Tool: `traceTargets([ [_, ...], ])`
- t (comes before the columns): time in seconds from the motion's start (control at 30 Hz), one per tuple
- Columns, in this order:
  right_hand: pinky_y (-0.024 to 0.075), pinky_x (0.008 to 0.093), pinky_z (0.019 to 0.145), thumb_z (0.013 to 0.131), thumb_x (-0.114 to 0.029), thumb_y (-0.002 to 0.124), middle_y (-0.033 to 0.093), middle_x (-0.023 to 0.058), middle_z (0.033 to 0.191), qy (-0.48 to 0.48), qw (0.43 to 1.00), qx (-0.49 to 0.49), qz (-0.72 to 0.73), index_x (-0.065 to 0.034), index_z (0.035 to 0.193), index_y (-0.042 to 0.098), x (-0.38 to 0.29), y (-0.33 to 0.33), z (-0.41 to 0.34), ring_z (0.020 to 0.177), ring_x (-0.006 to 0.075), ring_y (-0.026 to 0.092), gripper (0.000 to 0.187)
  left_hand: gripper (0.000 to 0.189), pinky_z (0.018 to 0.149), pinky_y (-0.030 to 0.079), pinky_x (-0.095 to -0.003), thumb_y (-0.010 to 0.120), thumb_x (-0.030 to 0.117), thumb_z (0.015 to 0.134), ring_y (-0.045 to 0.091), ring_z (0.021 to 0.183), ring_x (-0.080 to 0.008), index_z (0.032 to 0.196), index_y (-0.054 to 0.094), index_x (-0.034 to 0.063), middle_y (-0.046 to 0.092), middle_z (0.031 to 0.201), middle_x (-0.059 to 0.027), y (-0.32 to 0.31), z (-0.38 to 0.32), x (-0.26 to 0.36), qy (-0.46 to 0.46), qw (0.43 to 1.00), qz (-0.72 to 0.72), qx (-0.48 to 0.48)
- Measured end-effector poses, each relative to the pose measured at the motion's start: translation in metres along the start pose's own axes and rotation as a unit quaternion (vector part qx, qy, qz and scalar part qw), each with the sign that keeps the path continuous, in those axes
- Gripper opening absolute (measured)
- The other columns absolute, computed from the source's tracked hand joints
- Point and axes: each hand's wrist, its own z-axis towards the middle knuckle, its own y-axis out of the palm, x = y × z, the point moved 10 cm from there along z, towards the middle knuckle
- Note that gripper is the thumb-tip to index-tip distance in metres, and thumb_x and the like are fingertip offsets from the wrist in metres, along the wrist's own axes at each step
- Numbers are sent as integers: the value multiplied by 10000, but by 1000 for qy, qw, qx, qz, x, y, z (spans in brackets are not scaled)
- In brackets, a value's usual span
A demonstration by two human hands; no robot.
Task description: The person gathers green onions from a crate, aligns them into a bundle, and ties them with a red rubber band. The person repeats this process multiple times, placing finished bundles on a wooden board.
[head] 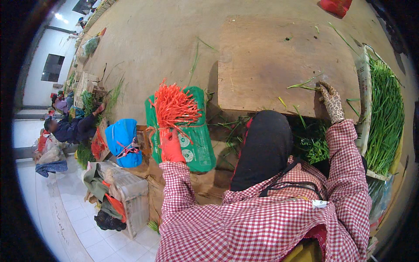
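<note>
My left hand [173, 148], in a red glove, closes on the lower end of a bundle of orange-red plastic strips [175, 104]. The bundle lies over a folded green plastic package [203, 149] bearing white print, with a red tie across it. My right hand [330, 98], in a leopard-print glove, rests at the right side of a wooden board [278, 62]. A few green leaf scraps [302, 86] lie right at its fingertips; whether the fingers pinch them cannot be told.
At right stands a white plastic crate [365, 114] of long green leafy stalks [383, 121]. A blue wrapped bundle [123, 143] lies left of the green package, above a grey crate [131, 186] draped with cloths. Another person [77, 129] sits farther left. Leaf scraps litter the floor.
</note>
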Motion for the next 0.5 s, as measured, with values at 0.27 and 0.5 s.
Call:
traceTargets([
  [0.27, 465, 232, 687, 951, -172, 553, 676, 25, 1050, -40, 999, -10, 21, -83, 1227, 611, 6, 1, -1, 748, 71, 540, 296, 319, 625, 465, -326, 631, 255, 836, 615, 676, -178, 923, 673, -50, 675, 782, -139, 58, 7, -36, -102, 983, -124, -93],
  [0.5, 487, 281, 771, 940, -200, 572, 676, 69, 1065, -2, 1000, 18, 25, -95, 1220, 611, 23, 1, 2, 845, 148, 602, 302, 257, 608, 462, -284, 603, 202, 876, 583, 650, -129, 970, 675, -26, 658, 759, -83, 60, -96, 55, -50, 945, -88, -310],
])
